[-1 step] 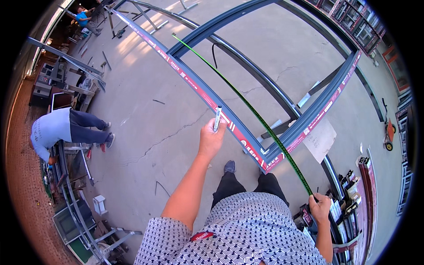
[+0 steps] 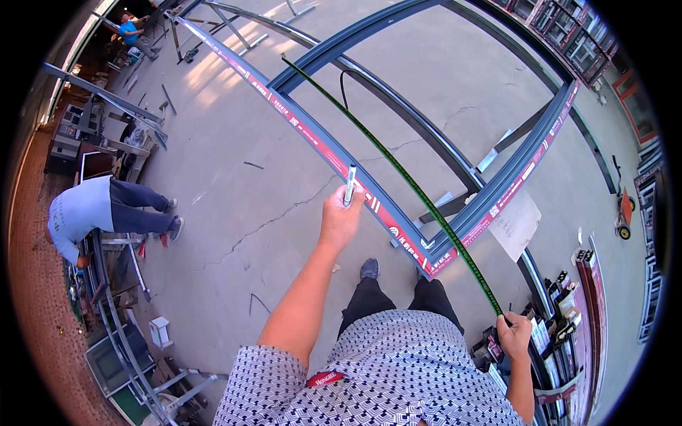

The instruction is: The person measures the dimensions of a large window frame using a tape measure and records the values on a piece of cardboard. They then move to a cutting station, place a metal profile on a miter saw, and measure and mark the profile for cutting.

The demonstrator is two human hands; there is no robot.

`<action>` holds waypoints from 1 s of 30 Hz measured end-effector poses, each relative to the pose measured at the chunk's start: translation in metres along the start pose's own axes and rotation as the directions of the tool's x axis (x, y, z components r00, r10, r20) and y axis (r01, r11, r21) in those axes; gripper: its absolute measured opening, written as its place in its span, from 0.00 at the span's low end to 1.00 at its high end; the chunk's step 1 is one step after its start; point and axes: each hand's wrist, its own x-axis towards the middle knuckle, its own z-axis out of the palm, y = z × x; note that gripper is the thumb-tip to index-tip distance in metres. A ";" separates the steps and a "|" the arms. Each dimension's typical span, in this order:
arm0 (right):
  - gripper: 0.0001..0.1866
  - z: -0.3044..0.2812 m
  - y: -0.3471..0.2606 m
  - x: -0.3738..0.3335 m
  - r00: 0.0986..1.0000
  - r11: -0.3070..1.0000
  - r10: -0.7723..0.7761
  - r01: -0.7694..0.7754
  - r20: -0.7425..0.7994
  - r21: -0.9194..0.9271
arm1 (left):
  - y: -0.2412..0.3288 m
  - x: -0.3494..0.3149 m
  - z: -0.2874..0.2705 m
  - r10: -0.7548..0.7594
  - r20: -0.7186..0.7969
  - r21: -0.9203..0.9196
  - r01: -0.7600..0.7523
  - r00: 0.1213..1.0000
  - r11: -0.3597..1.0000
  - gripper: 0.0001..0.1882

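Observation:
My left hand (image 2: 341,221) is closed around a white marker pen (image 2: 351,182), which points up, its fingers beside the red-filmed edge of a large dark grey window frame (image 2: 312,126). I cannot tell whether they touch the frame. Low at the right, my right hand (image 2: 514,335) grips a tape measure; its case is mostly hidden by the fingers. From there the long green blade (image 2: 405,177) stretches diagonally over the near corner and the opening of the frame. Its free end sticks out past the left side, with no hand on it.
Metal profiles (image 2: 590,305) are stacked at the right, near a small orange wheeled trolley (image 2: 626,213). On the left a co-worker (image 2: 106,209) bends over dark profiles. Another person (image 2: 133,30) is at the far left. A pale sheet (image 2: 513,226) lies beyond the near corner.
The tape blade's free end has shifted very slightly to the right. Both hands keep their hold and almost the same place.

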 end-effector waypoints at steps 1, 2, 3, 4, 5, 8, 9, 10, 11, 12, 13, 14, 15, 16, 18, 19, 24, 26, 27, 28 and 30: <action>0.12 0.002 -0.004 -0.008 0.999 0.999 0.035 -0.035 0.021 0.001 | 0.004 0.013 0.000 0.004 0.023 -0.019 -0.003 1.000 1.000 0.16; 0.12 0.005 -0.011 -0.016 0.997 0.997 0.072 -0.072 0.003 0.031 | 0.007 0.024 -0.002 0.007 0.046 -0.032 -0.006 0.999 0.999 0.16; 0.12 0.012 -0.003 -0.022 0.998 0.997 0.066 -0.066 0.003 0.043 | 0.010 0.034 -0.004 -0.011 0.055 -0.066 0.015 0.998 0.998 0.16; 0.12 0.015 -0.008 -0.026 0.997 0.996 0.070 -0.070 -0.009 0.049 | 0.014 0.045 -0.006 -0.027 0.065 -0.095 0.033 0.998 0.995 0.15; 0.12 0.016 -0.012 -0.029 0.997 0.996 0.077 -0.075 -0.023 0.054 | 0.018 0.055 -0.006 -0.041 0.079 -0.124 0.051 0.996 0.991 0.15; 0.10 0.017 -0.024 -0.028 0.994 0.993 0.105 -0.107 0.037 0.048 | 0.031 0.075 -0.010 -0.089 0.095 -0.164 0.104 0.991 0.981 0.15; 0.10 0.017 -0.028 -0.027 0.994 0.993 0.099 -0.102 0.053 0.053 | 0.031 0.082 -0.011 -0.095 0.099 -0.208 0.114 0.991 0.971 0.16; 0.10 0.016 -0.031 -0.024 0.993 0.993 0.106 -0.109 0.057 0.036 | 0.033 0.088 -0.011 -0.099 0.104 -0.250 0.123 0.990 0.960 0.16; 0.11 0.015 -0.034 -0.019 0.992 0.993 0.112 -0.113 0.061 0.018 | 0.035 0.092 -0.011 -0.103 0.106 -0.292 0.130 0.989 0.947 0.16; 0.11 0.014 -0.037 -0.014 0.991 0.993 0.115 -0.115 0.066 0.001 | 0.036 0.095 -0.010 -0.144 0.097 -0.324 0.168 0.985 0.931 0.16; 0.11 0.013 -0.038 -0.008 0.992 0.994 0.106 -0.106 0.073 -0.005 | 0.038 0.100 -0.009 -0.162 0.099 -0.333 0.186 0.982 0.924 0.16; 0.12 0.012 -0.038 -0.002 0.992 0.995 0.096 -0.095 0.080 -0.012 | 0.035 0.105 -0.009 -0.180 0.101 -0.342 0.203 0.979 0.917 0.15; 0.12 0.011 -0.037 0.005 0.993 0.996 0.084 -0.083 0.088 -0.018 | 0.035 0.111 -0.009 -0.197 0.101 -0.351 0.220 0.975 0.910 0.15; 0.12 0.011 -0.033 0.009 0.991 0.996 0.079 -0.074 0.104 -0.047 | 0.034 0.110 -0.010 -0.232 0.080 -0.390 0.245 0.969 0.888 0.13; 0.13 0.003 -0.028 0.013 0.987 0.996 0.089 -0.085 0.131 -0.036 | 0.034 0.115 -0.009 -0.220 0.086 -0.391 0.236 0.972 0.890 0.12; 0.13 -0.001 -0.027 0.016 0.984 0.996 0.090 -0.086 0.153 -0.033 | 0.034 0.115 -0.011 -0.220 0.080 -0.393 0.234 0.972 0.889 0.11; 0.14 -0.032 -0.035 -0.009 0.955 0.981 0.168 -0.185 0.245 0.050 | 0.031 0.117 -0.008 -0.237 0.029 -0.299 0.234 0.971 0.925 0.09; 0.14 -0.037 -0.025 -0.022 0.938 0.975 0.203 -0.219 0.282 0.026 | 0.035 0.116 -0.005 -0.224 0.006 -0.220 0.220 0.975 0.950 0.08; 0.14 -0.039 -0.021 -0.026 0.928 0.971 0.222 -0.237 0.300 0.014 | 0.033 0.117 -0.004 -0.217 -0.003 -0.180 0.213 0.976 0.961 0.08; 0.13 -0.041 -0.024 -0.028 0.923 0.966 0.236 -0.255 0.303 0.027 | 0.033 0.119 -0.003 -0.205 -0.017 -0.147 0.200 0.979 0.969 0.09; 0.13 -0.044 -0.030 -0.025 0.929 0.972 0.222 -0.234 0.297 0.004 | 0.031 0.124 -0.005 -0.182 -0.044 -0.082 0.178 0.982 0.981 0.09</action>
